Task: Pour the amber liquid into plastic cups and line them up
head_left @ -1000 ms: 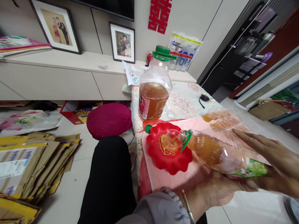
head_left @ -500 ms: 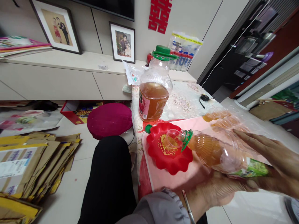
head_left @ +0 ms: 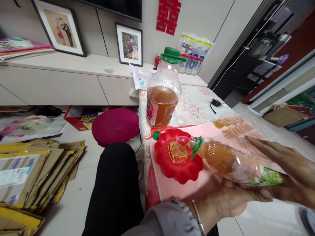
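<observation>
A clear plastic juice bottle (head_left: pixel 219 155) with amber liquid and a green label lies tipped almost flat, its open mouth pointing left. My left hand (head_left: pixel 228 198) supports it from below, palm under its side. At the label end, my right hand (head_left: pixel 287 160) grips it, with long fingers stretched along the upper side. The bottle's mouth is at a small clear cup (head_left: pixel 180 146) with a little amber liquid, above a red scalloped plate (head_left: pixel 188 176). A green bottle cap (head_left: pixel 156 135) lies at the plate's far left edge.
Behind the plate stands a large green-capped jug (head_left: pixel 163 106) of amber drink. Several filled clear cups (head_left: pixel 236 126) sit beyond the bottle on the pink mat (head_left: pixel 172 190). A black strapped object (head_left: pixel 216 103) lies farther back. Flattened cardboard (head_left: pixel 49 173) and a maroon stool (head_left: pixel 115 126) are left.
</observation>
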A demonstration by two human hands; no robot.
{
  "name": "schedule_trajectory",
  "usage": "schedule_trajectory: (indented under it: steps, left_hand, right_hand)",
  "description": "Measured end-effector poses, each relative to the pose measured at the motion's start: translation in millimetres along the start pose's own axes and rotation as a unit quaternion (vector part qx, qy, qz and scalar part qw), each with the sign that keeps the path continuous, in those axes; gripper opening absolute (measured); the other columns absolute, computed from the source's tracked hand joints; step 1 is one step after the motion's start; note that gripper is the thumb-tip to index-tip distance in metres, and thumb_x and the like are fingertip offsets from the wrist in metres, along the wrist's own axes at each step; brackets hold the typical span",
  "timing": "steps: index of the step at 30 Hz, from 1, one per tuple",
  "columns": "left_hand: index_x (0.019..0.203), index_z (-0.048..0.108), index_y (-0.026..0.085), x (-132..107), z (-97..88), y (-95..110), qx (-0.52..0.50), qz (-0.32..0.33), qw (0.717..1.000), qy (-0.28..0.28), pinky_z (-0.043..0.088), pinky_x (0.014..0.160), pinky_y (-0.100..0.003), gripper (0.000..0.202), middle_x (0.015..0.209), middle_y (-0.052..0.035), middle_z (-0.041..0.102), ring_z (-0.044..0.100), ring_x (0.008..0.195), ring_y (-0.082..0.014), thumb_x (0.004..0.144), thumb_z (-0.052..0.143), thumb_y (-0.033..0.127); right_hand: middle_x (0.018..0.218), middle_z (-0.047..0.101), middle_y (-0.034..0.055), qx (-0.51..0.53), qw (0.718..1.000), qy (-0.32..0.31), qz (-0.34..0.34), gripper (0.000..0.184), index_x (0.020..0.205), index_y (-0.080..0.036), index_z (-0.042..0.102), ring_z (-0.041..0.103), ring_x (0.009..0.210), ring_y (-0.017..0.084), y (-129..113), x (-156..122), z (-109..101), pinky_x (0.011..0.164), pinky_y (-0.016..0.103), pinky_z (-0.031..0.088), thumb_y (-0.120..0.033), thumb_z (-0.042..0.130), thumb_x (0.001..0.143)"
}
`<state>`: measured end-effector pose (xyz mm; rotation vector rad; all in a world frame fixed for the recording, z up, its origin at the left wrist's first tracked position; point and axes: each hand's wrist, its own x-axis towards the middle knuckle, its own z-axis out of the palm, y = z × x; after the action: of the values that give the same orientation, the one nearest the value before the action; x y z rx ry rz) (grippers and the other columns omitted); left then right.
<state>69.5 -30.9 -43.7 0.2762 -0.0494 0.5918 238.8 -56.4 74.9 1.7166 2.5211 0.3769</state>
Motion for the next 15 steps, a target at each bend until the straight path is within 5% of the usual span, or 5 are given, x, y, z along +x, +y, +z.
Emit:
schedule_trajectory:
  steps: [15]
  left_hand:
    - [0.127, 0.072, 0.017, -2.3, 0.7, 0.3, -0.013, -0.027, 0.999, 0.014, 0.02, 0.135, -0.066, 0.102, 0.16, -0.0157, 0.053, 0.035, 0.159, -0.0452, 0.03, 0.104, 0.017]
  right_hand:
    - [0.158, 0.053, 0.0215, 0.009, 1.0, 0.0, 0.001, 0.114, 0.171, -0.028, 0.02, 0.06, 0.134, 0.05, 0.1, 0.5, 0.2, 0.099, 0.072, 0.058, -0.072, 0.07, 0.079]
